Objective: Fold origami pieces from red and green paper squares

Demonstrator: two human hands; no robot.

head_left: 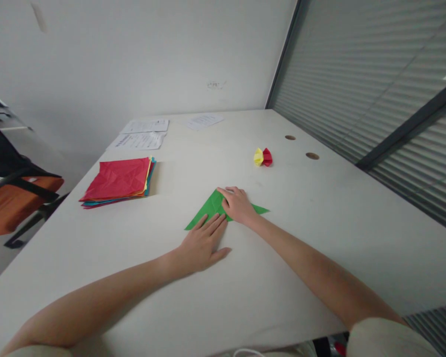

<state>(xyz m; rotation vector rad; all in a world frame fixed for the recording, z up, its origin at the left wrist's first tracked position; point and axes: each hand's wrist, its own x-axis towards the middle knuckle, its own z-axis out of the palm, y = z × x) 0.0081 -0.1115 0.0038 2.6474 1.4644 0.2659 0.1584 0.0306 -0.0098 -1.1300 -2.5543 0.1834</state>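
Observation:
A sheet of green paper (pixel 208 207), folded into a triangle, lies on the white table (pixel 163 307) with its point away from me. My left hand (pixel 205 244) rests flat, fingers outstretched over the paper's near edge and thumb apart on the tabletop. On the right half of the triangle lies my right hand (pixel 238 204), its fingertips reaching the upper edge near the point. Its fingers are bent a little and press down on the paper. The part of the paper under this hand is hidden.
At the left is a stack of coloured paper (pixel 121 179), red on top. Two small folded paper pieces, one yellow (pixel 258 157) and one red (pixel 267 157), sit farther back. Printed sheets (pixel 141 141) lie at the far left. An orange chair (pixel 22 201) stands beside the table.

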